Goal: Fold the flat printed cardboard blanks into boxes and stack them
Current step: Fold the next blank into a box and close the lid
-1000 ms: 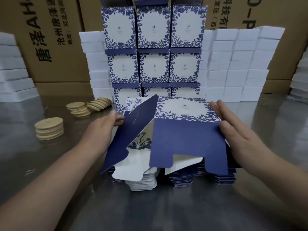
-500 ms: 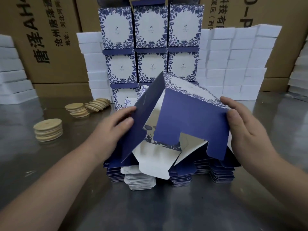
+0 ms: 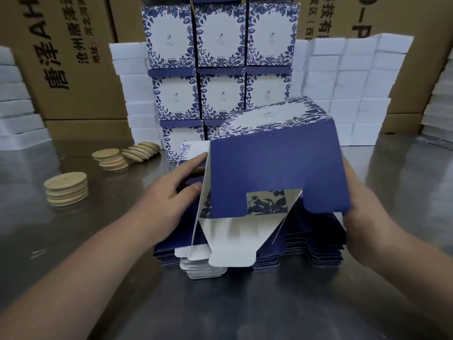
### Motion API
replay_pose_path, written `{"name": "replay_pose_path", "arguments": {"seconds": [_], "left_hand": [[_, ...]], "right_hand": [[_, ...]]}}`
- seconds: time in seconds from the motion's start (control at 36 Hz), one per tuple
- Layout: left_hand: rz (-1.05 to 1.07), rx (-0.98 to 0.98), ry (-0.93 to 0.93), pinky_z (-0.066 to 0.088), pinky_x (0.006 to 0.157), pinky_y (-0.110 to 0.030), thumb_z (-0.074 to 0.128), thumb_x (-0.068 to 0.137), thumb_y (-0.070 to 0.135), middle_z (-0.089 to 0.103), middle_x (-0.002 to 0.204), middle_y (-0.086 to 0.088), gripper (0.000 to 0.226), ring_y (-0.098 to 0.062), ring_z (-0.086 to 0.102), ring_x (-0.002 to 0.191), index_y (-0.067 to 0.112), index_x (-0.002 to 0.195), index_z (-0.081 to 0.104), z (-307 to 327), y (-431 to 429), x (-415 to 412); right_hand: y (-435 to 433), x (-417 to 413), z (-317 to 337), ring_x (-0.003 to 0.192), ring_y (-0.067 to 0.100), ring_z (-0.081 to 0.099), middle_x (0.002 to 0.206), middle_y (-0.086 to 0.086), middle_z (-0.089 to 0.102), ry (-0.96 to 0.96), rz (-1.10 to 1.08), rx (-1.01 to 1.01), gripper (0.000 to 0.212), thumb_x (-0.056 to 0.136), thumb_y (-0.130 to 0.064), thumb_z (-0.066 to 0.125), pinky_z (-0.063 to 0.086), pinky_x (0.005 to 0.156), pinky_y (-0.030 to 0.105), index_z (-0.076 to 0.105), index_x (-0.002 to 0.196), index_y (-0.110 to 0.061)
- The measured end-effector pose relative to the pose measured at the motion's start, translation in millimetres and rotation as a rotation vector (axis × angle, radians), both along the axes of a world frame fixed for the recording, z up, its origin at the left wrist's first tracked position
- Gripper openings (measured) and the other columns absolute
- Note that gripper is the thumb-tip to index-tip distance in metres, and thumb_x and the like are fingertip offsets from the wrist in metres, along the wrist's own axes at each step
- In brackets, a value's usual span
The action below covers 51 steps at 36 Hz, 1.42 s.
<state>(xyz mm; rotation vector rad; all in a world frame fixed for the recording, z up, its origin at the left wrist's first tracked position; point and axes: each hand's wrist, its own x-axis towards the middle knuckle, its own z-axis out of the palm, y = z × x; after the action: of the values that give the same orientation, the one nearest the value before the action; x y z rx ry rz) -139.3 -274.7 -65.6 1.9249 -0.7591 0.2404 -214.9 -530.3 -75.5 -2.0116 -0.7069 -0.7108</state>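
A blue-and-white printed cardboard blank (image 3: 269,173) is raised and opened into a square tube above the pile of flat blanks (image 3: 306,256) at the table's middle. Its dark blue slotted flap faces me and white bottom flaps hang below. My left hand (image 3: 171,192) holds the tube's left wall, fingers along the outside and thumb at its front edge. My right hand (image 3: 367,217) grips the right wall, its thumb hidden behind the blue flap. Folded boxes (image 3: 220,94) stand stacked three wide behind.
Stacks of round wooden discs (image 3: 66,190) lie on the metal table (image 3: 245,303) to the left, with more discs (image 3: 110,159) farther back. White foam blocks (image 3: 343,94) are piled beside the boxes and at the far left (image 3: 17,106). Brown cartons (image 3: 73,57) form the back wall.
The blank has been lifted off the pile and squared from a half-open sheet into a tube. Both hands moved up and inward along its sides.
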Motion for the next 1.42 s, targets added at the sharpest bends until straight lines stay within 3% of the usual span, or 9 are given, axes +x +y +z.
{"name": "replay_pose_path", "arguments": {"seconds": [0.06,0.17,0.36,0.56,0.78,0.89,1.0,1.19,1.42], "left_hand": [[0.011,-0.004,-0.008,0.037,0.107,-0.036,0.047,0.079,0.029,0.056,0.129,0.014,0.057,0.002,0.051,0.119,0.026,0.136,0.046,0,0,-1],[0.01,0.004,-0.021,0.038,0.106,-0.041,0.049,0.08,0.031,0.057,0.127,0.019,0.053,-0.003,0.055,0.115,0.035,0.133,0.046,-1,-3,-3],[0.083,0.025,-0.2,0.038,0.084,-0.002,0.053,0.077,0.032,0.053,0.114,0.038,0.049,0.011,0.057,0.094,0.06,0.116,0.039,0,-6,-8],[-0.066,0.085,-0.252,0.039,0.102,-0.047,0.039,0.076,0.075,0.037,0.146,0.017,0.073,-0.006,0.042,0.129,0.046,0.14,0.02,3,-5,-18],[0.065,0.182,-0.261,0.037,0.093,-0.031,0.049,0.055,0.066,0.01,0.119,0.064,0.085,0.027,0.036,0.106,0.082,0.112,-0.012,8,-9,-28],[0.088,0.137,-0.352,0.042,0.085,-0.031,0.047,0.064,0.06,0.016,0.132,0.053,0.077,0.022,0.043,0.108,0.078,0.12,-0.002,7,-10,-28],[0.119,0.122,-0.433,0.046,0.091,-0.038,0.043,0.072,0.051,0.022,0.143,0.033,0.059,0.011,0.045,0.118,0.064,0.125,0.021,6,-9,-25],[0.159,0.099,-0.507,0.05,0.083,-0.043,0.032,0.078,0.036,0.026,0.14,0.026,0.049,-0.007,0.052,0.093,0.043,0.126,0.037,6,-11,-28],[0.131,0.065,-0.641,0.032,0.082,0.001,0.03,0.086,0.016,0.03,0.135,0.013,0.038,0.026,0.035,0.108,0.026,0.116,0.05,3,-12,-24]], "right_hand": [[10,-4,7,0.111,-0.029,0.037,0.12,-0.05,0.041,0.002,-0.041,-0.083,0.056,0.064,-0.029,0.047,0.032,0.089,-0.003,0.048,0.121,-0.029],[17,-8,9,0.108,-0.027,0.04,0.117,-0.047,0.045,0.024,-0.097,-0.08,0.066,0.054,-0.047,0.063,0.03,0.079,-0.007,0.043,0.117,-0.054],[22,-7,2,0.098,-0.014,0.053,0.11,-0.015,0.058,0.138,-0.17,0.102,0.054,0.063,-0.046,0.06,0.036,0.075,-0.002,0.053,0.114,-0.03],[25,-6,3,0.072,-0.001,0.052,0.089,-0.026,0.054,0.061,-0.156,0.073,0.044,0.071,-0.031,0.051,0.038,0.058,0.003,0.047,0.114,-0.04],[26,-8,8,0.082,-0.003,0.054,0.106,-0.04,0.054,-0.04,-0.155,-0.043,0.055,0.076,-0.027,0.037,0.037,0.069,-0.004,0.035,0.121,-0.059],[21,-8,2,0.054,0.007,0.048,0.071,-0.02,0.057,-0.05,-0.223,-0.043,0.051,0.078,-0.023,0.038,0.037,0.047,0.01,0.04,0.103,-0.068],[20,-9,2,0.055,0.021,0.045,0.076,0.007,0.056,-0.015,-0.29,-0.007,0.068,0.071,-0.03,0.037,0.037,0.048,0.027,0.023,0.119,-0.076],[16,-7,-1,0.039,0.005,0.042,0.05,-0.023,0.051,0.011,-0.315,-0.076,0.078,0.072,-0.015,0.034,0.031,0.038,0.008,0.02,0.115,-0.079],[18,-6,0,0.056,-0.018,0.051,0.065,-0.045,0.049,0.003,-0.291,-0.122,0.069,0.073,-0.006,0.032,0.032,0.045,-0.001,0.036,0.127,-0.049]]}}
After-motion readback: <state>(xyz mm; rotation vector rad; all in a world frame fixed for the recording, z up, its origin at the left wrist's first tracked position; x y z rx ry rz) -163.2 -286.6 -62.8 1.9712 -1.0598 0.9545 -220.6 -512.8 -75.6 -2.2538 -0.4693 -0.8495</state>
